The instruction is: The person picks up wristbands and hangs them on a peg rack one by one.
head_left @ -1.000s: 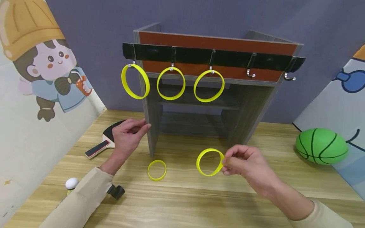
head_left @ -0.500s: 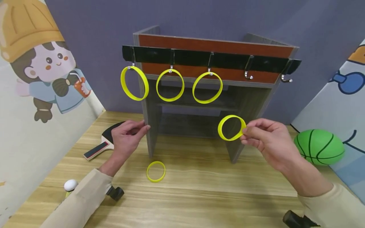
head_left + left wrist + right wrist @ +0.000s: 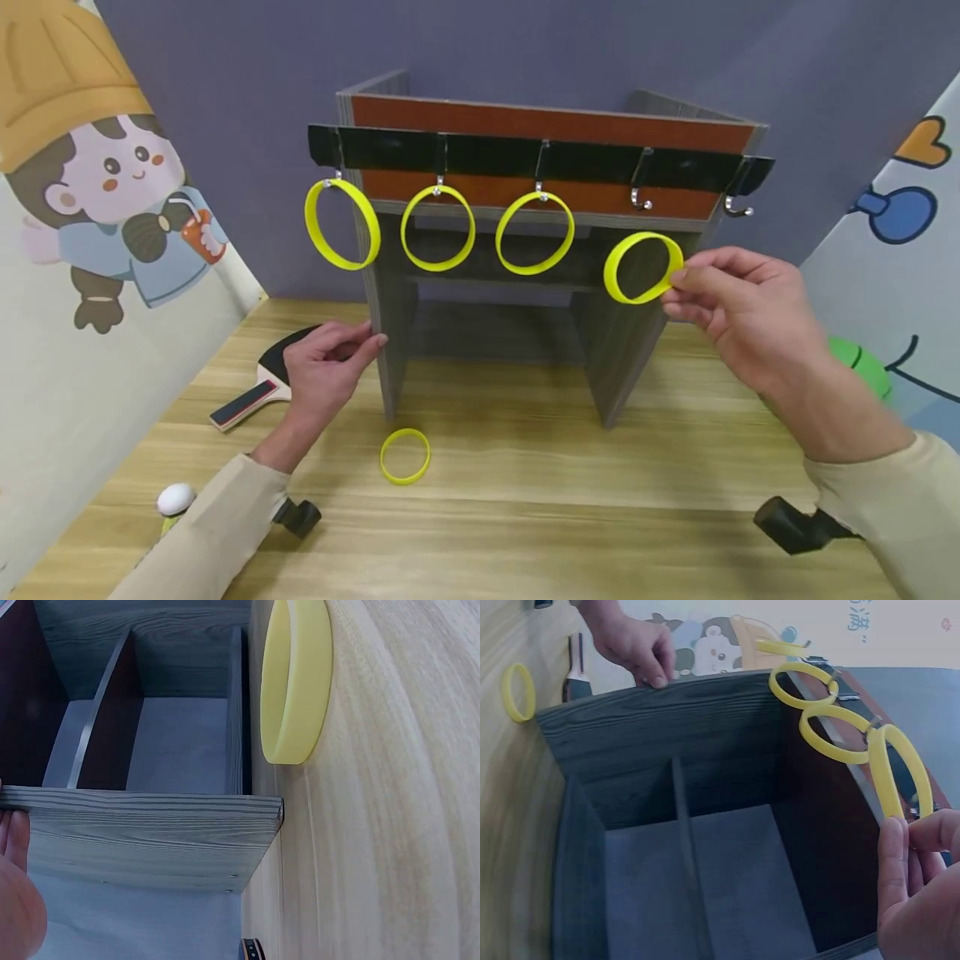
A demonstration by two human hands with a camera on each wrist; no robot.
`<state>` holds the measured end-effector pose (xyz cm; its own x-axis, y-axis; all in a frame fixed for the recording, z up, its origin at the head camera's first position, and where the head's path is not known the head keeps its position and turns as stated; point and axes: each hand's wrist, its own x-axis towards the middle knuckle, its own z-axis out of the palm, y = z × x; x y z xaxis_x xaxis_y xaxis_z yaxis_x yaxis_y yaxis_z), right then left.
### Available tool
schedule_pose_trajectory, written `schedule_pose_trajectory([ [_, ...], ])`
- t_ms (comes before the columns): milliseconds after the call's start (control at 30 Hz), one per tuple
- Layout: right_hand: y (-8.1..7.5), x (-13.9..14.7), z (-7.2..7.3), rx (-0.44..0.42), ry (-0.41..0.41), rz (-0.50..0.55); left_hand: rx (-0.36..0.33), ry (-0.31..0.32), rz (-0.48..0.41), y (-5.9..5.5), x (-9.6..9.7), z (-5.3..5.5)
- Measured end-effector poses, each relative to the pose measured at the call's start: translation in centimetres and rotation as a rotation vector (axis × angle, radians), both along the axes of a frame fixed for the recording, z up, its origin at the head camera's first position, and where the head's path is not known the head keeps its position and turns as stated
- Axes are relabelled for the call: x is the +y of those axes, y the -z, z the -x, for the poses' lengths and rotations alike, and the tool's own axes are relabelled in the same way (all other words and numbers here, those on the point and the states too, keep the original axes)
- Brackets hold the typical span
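Note:
My right hand (image 3: 757, 321) pinches a yellow ring (image 3: 612, 271) by its right edge, holding it up just below a bare metal hook (image 3: 638, 200). In the right wrist view, the thumb and fingertips press on the ring's lower end. Three more yellow rings hang from hooks along a black strip (image 3: 487, 154) on the front of a grey wooden shelf (image 3: 540, 117). At the far right of the strip is another bare hook (image 3: 738, 210). My left hand (image 3: 324, 367) pinches the front edge of the shelf's left side panel (image 3: 142, 806).
One yellow ring (image 3: 405, 481) lies on the wooden table before the shelf's left leg. Left of the shelf is a table tennis paddle (image 3: 247, 404), with a white egg-shaped object (image 3: 176, 498) nearer me. A green ball (image 3: 862, 367) is partly hidden behind my right forearm.
My right hand has carried its ring up and to the right, from low in front of the shelf to hook height. My left hand stays on the side panel.

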<state>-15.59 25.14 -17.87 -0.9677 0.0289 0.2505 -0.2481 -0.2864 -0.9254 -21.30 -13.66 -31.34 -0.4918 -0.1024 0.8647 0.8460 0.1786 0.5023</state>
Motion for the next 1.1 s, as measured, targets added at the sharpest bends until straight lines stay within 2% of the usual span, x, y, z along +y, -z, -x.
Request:
schedule_pose_trajectory([
  [200,-1.3,0.2,0.5,-0.014,0.06,0.027,0.014,0.019,-0.01,0.1,0.0,0.2],
  [400,-1.9,0.0,1.0,-0.06,0.089,0.052,0.011,0.025,-0.014,0.1,0.0,0.2],
  [633,-2.0,-0.5,1.4,-0.057,0.094,0.088,0.011,0.021,-0.012,0.1,0.0,0.1],
  [1100,-1.3,-1.1,1.6,-0.073,0.088,0.089,0.008,0.022,-0.016,0.2,-0.1,0.2],
])
